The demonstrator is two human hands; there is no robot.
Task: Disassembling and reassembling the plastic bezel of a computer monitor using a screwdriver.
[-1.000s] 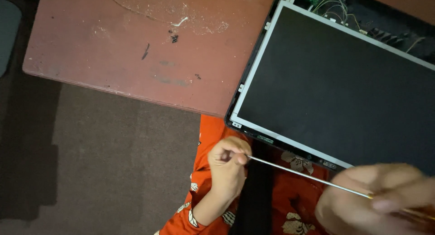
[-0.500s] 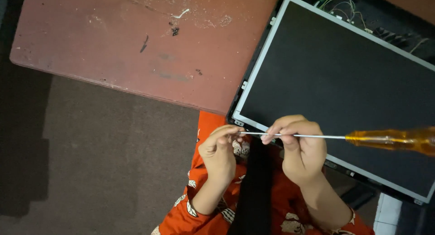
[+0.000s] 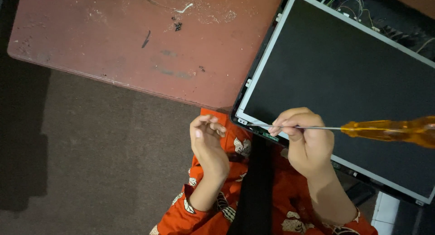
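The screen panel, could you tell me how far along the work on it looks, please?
Done: the panel lies bare, with no bezel, its metal frame and wires exposed. In hand: the right hand pinches the screwdriver by its shaft, tip at the panel's lower left corner; the left hand holds nothing visible. Left: the panel sits in its housing.

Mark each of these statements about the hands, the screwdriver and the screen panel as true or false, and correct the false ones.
1. The right hand pinches the metal shaft of the screwdriver. True.
2. The screwdriver has a blue handle. False: the handle is clear orange.
3. The left hand grips the screwdriver's tip. False: it is apart from the tool, fingers curled, holding nothing that shows.
4. The dark screen panel lies partly on the reddish table. True.
5. Loose wires show at the panel's far edge. True.
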